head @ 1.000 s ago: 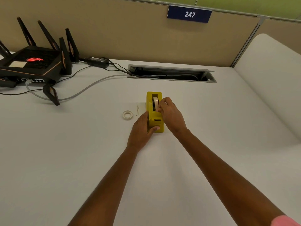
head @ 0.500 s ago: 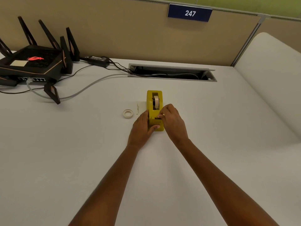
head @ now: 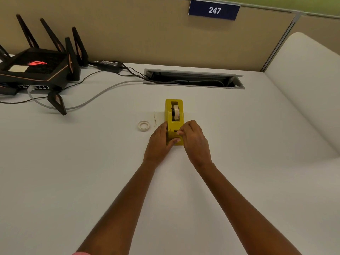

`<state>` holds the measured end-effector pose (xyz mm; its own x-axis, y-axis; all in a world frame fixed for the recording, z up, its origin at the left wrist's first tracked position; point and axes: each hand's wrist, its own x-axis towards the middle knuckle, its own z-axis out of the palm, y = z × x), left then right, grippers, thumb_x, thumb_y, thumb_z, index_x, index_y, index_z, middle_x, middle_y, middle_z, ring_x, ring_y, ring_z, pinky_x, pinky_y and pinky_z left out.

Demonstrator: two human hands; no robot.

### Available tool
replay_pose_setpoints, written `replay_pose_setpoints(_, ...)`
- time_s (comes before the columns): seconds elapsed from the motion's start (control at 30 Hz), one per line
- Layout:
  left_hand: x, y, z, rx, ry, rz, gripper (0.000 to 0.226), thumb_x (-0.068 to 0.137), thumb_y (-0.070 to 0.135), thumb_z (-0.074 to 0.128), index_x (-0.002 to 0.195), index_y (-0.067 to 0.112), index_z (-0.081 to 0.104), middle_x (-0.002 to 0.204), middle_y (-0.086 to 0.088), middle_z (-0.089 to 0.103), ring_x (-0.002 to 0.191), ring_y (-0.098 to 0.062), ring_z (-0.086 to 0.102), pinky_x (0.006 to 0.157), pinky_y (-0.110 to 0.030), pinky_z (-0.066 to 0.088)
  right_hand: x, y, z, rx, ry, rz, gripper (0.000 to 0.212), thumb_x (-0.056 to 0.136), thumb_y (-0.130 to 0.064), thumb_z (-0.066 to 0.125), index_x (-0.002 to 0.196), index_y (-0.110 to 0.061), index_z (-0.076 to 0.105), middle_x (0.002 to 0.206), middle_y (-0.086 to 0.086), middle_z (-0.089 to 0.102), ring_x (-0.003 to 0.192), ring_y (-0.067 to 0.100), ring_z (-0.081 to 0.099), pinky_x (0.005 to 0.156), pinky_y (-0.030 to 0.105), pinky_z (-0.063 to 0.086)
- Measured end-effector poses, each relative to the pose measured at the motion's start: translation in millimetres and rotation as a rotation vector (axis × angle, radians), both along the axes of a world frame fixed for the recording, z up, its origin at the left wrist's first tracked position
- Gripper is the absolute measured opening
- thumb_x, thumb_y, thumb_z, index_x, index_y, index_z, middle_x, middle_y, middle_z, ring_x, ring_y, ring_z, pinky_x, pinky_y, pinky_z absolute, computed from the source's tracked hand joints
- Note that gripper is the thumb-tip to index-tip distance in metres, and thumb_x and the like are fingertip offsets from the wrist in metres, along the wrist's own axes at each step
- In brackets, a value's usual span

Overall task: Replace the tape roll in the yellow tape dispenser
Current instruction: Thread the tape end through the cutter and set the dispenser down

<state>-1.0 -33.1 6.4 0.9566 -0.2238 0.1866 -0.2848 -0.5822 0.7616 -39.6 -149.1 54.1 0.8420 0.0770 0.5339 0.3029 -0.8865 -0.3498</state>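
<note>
The yellow tape dispenser (head: pixel 174 115) stands on the white desk (head: pixel 92 162), with a pale tape roll (head: pixel 175 112) seated upright in its slot. My left hand (head: pixel 159 142) grips the dispenser's near left side, thumb across its front end. My right hand (head: pixel 195 140) is at the near end by the cutter, thumb and forefinger pinched together over the tape's end; the tape strip itself is too thin to make out. A second, flat tape ring (head: pixel 143 125) lies on the desk to the dispenser's left.
A black router (head: pixel 36 70) with antennas sits at the far left, with its power brick (head: pixel 108 64) and cables running into an open cable tray (head: pixel 195 79) behind the dispenser. A beige partition bearing a "247" sign (head: pixel 214 10) closes the back.
My right hand has moved from the roll at the top of the dispenser down toward me to the cutter end. The left hand has kept its grip on the dispenser.
</note>
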Motion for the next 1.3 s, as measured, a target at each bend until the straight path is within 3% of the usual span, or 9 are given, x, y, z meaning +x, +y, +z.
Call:
replay_pose_setpoints(0.53,-0.6,0.5,0.1,0.015,-0.021,-0.003,0.064,0.085,0.037,0.055,0.137,0.008,0.03,0.139,-0.012,0.045,0.126,-0.025,0.045,0.108,-0.038,0.039,-6.8,5.3,-11.9,-0.005,-0.057,-0.06,0.011,0.073,-0.004,0.07,0.076,0.004,0.063,0.077,0.021,0.065,0.066,0.032,0.063,0.046,0.028,0.054)
replay_pose_setpoints(1.07,-0.9,0.2,-1.3,0.008,0.006,0.011,0.065,0.085,0.039,0.055,0.137,0.012,0.029,0.141,-0.01,0.043,0.13,-0.024,0.042,0.108,-0.044,0.038,-8.2,1.9,-24.7,0.087,-0.034,-0.023,0.009,0.077,-0.007,0.062,0.08,0.001,0.064,0.082,0.021,0.064,0.064,0.028,0.063,0.046,0.03,0.056)
replay_pose_setpoints(1.23,-2.2,1.2,-2.4,0.037,-0.024,0.01,0.072,0.08,0.036,0.063,0.138,0.011,0.028,0.14,-0.01,0.044,0.129,-0.024,0.043,0.108,-0.042,0.039,-17.0,-1.9,-39.4,0.141,0.13,-0.038,0.016,0.087,-0.014,0.05,0.093,-0.004,0.061,0.096,0.016,0.065,0.081,0.026,0.062,0.062,0.039,0.057)
replay_pose_setpoints(1.3,-3.1,1.6,-3.2,0.071,-0.037,0.012,0.077,0.078,0.037,0.065,0.139,0.01,0.026,0.141,-0.01,0.043,0.13,-0.024,0.041,0.109,-0.042,0.038,-19.2,-3.1,-41.9,0.1,0.158,-0.023,0.016,0.087,-0.009,0.049,0.093,0.0,0.06,0.098,0.02,0.064,0.084,0.033,0.061,0.064,0.043,0.057)
